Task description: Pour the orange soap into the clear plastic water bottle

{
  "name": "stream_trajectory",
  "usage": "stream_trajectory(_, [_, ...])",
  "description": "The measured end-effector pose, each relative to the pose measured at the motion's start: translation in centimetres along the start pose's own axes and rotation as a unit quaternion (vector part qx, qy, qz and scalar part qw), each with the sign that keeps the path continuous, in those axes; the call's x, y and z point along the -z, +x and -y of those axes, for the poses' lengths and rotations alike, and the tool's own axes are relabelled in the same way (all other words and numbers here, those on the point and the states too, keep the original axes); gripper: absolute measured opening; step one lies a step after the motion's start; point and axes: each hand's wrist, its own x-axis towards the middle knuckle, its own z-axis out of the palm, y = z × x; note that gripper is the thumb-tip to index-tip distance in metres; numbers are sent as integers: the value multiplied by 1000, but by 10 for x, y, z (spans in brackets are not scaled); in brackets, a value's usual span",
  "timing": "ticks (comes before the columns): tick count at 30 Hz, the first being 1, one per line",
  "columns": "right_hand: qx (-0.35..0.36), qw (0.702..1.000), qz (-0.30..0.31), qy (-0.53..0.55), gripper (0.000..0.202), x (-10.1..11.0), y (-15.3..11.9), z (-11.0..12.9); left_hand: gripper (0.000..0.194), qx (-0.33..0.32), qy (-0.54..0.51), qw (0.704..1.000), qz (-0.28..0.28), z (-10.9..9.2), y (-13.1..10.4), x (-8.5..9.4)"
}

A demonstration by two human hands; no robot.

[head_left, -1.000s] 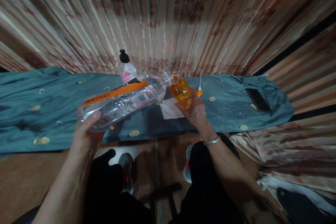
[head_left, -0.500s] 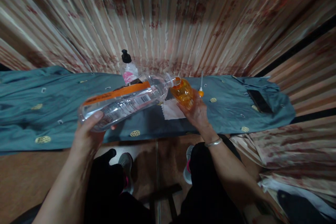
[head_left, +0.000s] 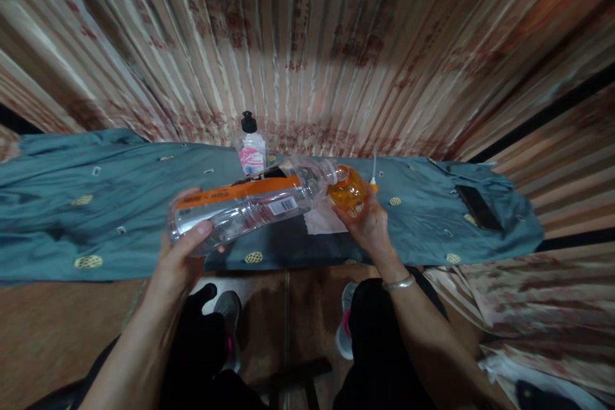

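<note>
My left hand [head_left: 187, 250] is closed round the base of a large clear plastic bottle [head_left: 245, 205] with an orange label band. The bottle lies nearly level, its neck pointing right. In my right hand [head_left: 369, 224] is a small orange see-through bottle [head_left: 348, 192], its open mouth meeting the clear bottle's neck. Whether liquid runs between them I cannot tell. Behind my right hand lies an orange spray or pump top [head_left: 373, 184] with a thin pale tube. Under the bottles a white cloth or tissue [head_left: 324, 221] rests on the table.
A green-blue cloth [head_left: 120, 192] covers the narrow table. At its back stands a clear bottle with a black cap and pink label [head_left: 252, 154]. A dark phone [head_left: 479, 207] lies at the right. Pleated curtains [head_left: 307, 45] hang behind the table.
Both hands and the two joined bottles sit further right and lower in view; the view itself has also shifted. Both bottles stay held, mouth to mouth.
</note>
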Motion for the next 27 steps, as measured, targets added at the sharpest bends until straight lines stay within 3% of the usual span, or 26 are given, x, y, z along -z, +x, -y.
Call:
stream_trajectory(4, [-18, 1000, -9, 6, 88, 0, 1, 4, 80, 19, 13, 999, 38, 5, 1, 13])
stream_trajectory(7, [-20, 1000, -21, 4, 86, -2, 2, 6, 87, 16, 14, 1000, 22, 7, 1, 19])
stream_trajectory(15, [-10, 999, -46, 0, 81, -6, 4, 10, 93, 20, 29, 999, -17, 1, -4, 8])
stream_trajectory(20, [-32, 998, -44, 16, 83, -7, 4, 11, 84, 22, 30, 999, -3, 9, -9, 10])
stream_trajectory(21, [-37, 998, -46, 16, 86, -7, 5, 11, 81, -1, 19, 999, -26, 11, -10, 10])
stream_trajectory(27, [-51, 998, -41, 9, 97, -6, 5, 11, 80, 22, 22, 999, 18, 12, -10, 13])
